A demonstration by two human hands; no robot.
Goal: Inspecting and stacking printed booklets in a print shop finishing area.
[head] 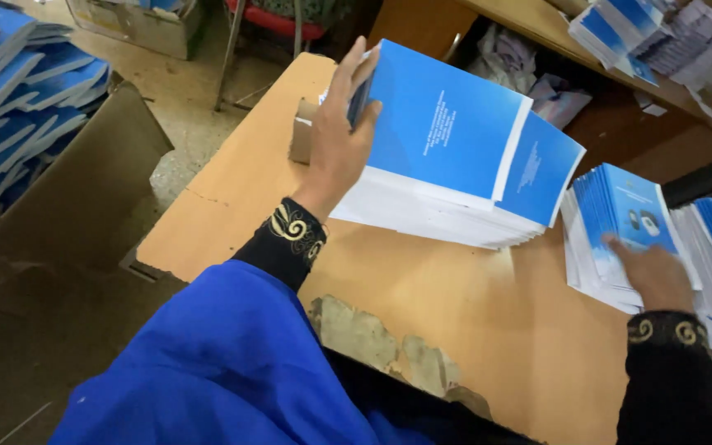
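On worn table point(471, 330), left hand point(341, 136) gripping blue booklet stack point(447, 140), right hand point(653, 272) flat on booklets point(620, 206).

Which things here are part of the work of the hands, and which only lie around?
In use:
left hand on the tall stack of blue booklets
right hand on the fanned booklet pile

Lying about:
cardboard box
small box
crumpled cloth

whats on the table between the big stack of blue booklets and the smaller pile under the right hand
Nothing: the head view shows only bare table between the big stack and the smaller pile under the right hand.
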